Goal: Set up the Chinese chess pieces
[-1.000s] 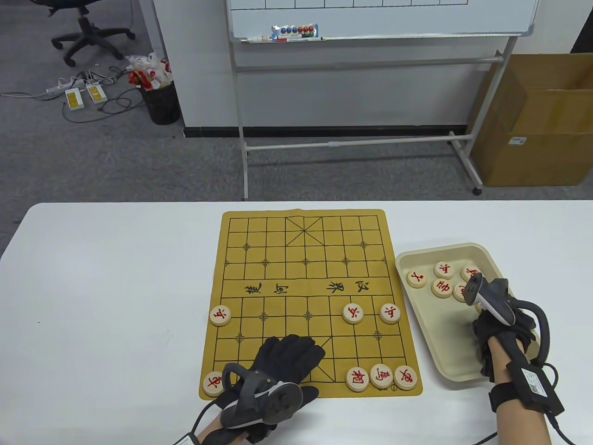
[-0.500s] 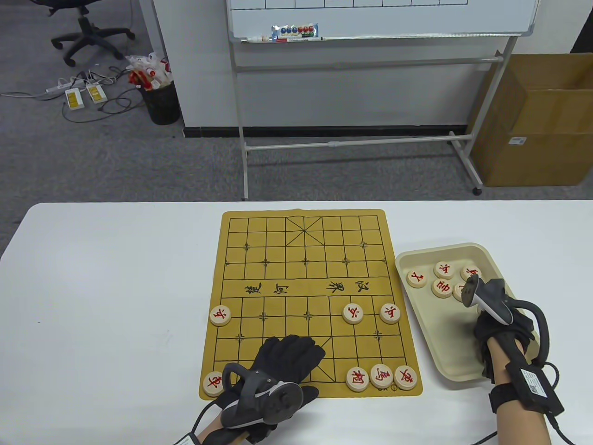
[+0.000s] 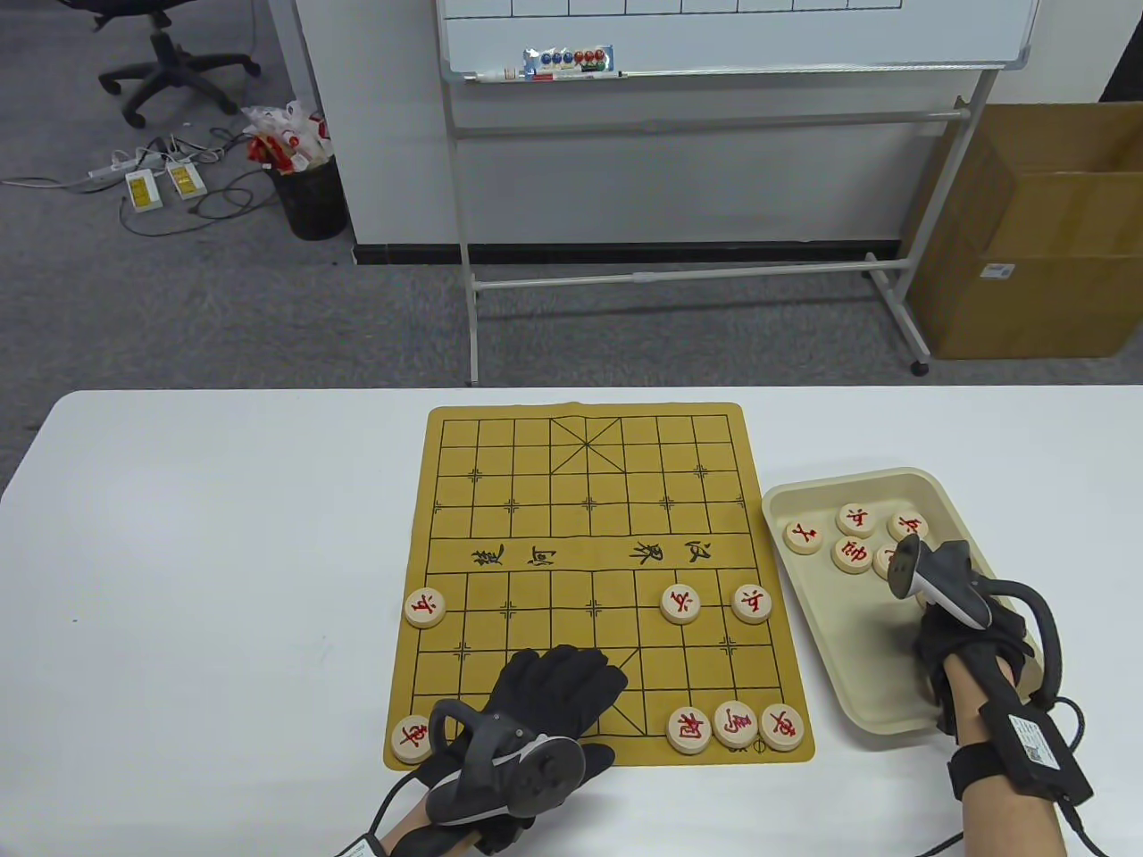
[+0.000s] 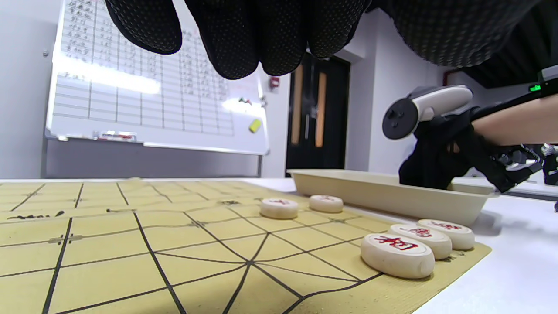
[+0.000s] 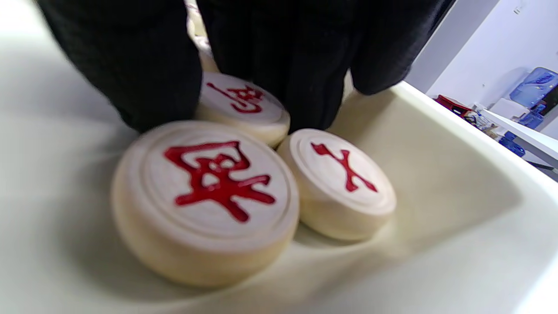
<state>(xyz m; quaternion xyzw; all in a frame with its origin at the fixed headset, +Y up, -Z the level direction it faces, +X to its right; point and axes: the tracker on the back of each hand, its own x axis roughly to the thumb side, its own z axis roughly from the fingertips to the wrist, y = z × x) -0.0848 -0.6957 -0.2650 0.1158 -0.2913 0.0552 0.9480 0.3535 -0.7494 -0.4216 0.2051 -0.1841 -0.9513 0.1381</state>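
Seven red pieces set on board [image 3: 589,536]; several left in tray [image 3: 808,493]. Left hand [image 3: 545,701] laid flat, fingers relaxed. Right hand [image 3: 969,647] fingers [image 5: 139,78] lowered onto tray pieces [image 5: 205,196]; grasp cannot be told.

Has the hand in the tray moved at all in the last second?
Yes, slightly: the right hand has drifted toward the tray's right rim and a little nearer the person.
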